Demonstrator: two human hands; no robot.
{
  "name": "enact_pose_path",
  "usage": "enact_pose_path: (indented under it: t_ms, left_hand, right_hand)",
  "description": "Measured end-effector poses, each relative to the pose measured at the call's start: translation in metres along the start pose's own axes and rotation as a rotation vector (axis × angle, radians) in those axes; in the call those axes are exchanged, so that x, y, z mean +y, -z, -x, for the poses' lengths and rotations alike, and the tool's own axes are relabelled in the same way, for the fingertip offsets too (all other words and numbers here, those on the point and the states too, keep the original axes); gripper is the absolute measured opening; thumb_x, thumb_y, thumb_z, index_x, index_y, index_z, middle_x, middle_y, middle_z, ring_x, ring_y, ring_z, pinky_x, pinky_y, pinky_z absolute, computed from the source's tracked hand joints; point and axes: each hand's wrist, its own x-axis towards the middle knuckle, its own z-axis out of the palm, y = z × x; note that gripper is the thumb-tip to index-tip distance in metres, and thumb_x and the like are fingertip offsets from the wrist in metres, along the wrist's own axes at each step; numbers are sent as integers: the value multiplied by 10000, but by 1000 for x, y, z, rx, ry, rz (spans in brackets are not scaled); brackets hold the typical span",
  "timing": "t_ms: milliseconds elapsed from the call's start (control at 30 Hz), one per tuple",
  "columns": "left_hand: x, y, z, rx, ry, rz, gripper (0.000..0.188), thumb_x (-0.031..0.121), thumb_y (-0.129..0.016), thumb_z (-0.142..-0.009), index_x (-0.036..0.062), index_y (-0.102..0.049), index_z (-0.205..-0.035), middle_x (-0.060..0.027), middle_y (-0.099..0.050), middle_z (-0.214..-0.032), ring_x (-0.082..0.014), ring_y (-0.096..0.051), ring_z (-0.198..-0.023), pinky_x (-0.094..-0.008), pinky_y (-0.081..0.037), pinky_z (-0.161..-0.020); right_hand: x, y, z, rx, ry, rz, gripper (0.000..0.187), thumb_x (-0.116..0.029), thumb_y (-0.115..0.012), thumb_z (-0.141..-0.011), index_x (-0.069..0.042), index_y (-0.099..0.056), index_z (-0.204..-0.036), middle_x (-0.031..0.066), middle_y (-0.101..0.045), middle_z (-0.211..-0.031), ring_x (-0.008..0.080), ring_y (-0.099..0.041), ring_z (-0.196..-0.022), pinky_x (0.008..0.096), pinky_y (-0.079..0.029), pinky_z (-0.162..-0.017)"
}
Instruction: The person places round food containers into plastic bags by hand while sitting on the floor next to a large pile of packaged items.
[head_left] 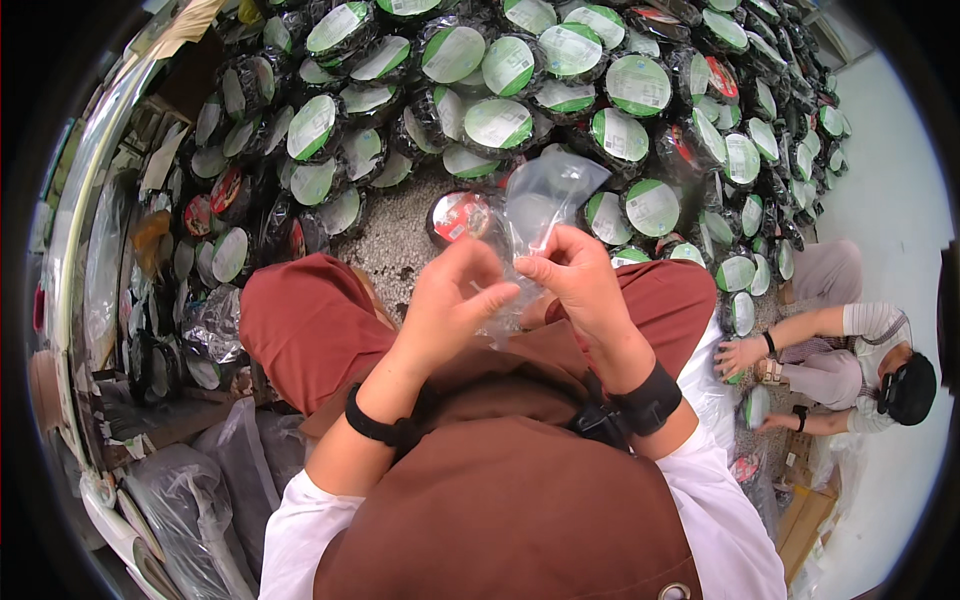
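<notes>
A clear plastic bag (pixel 548 195) hangs crumpled in front of me, above my lap. My right hand (pixel 582 285) pinches its edge between thumb and forefinger. Close by on the left, my left hand (pixel 455 295) has its thumb and fingers curved and apart, beside loose plastic film. Whether it touches that film I cannot tell. Just beyond my left hand, a round dark package with a red and white label (pixel 462 215) lies on the speckled floor (pixel 405 225).
A large heap of round, black-wrapped packages with green and white labels (pixel 500 65) fills the far side. On the right sits another person (pixel 890 350), hands among packages, near a pale wall (pixel 895 180). Plastic-wrapped bundles (pixel 185 500) lie at the lower left.
</notes>
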Motion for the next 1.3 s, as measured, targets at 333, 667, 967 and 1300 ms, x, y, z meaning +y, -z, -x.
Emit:
enact_pose_path:
  t_ms: [333,667,967,1300]
  left_hand:
    - [-7,10,-3,-16,63,297,88,95,-554,-856,37,-491,-876,-15,-536,-774,-84,-535,-670,-208,-440,-528]
    - [-22,13,-9,-28,165,390,104,103,-534,-869,35,-482,-927,-34,-543,-820,-110,-564,-728,-241,-471,-570]
    - [-17,0,-6,-99,96,144,164,105,-619,-815,10,-529,-914,-47,-585,-839,-116,-561,-718,-251,-461,-621]
    - [-22,23,-10,170,95,255,74,38,-543,-854,6,-572,-793,-14,-578,-728,-78,-523,-606,-205,-429,-578]
  right_hand:
    - [2,-22,-14,-181,19,-444,208,-240,-624,-839,-54,-542,-800,5,-565,-713,70,-503,-610,201,-411,-551]
    - [35,5,-13,-129,-176,-531,112,-118,-630,-822,-35,-579,-876,-2,-587,-786,60,-529,-683,191,-435,-621]
    - [24,-15,-14,-47,-100,-473,160,-164,-661,-804,-73,-537,-759,-28,-527,-677,57,-491,-590,185,-406,-528]
    - [15,25,-9,161,14,-406,187,-209,-619,-841,-67,-500,-817,-24,-465,-634,64,-444,-555,192,-379,-473]
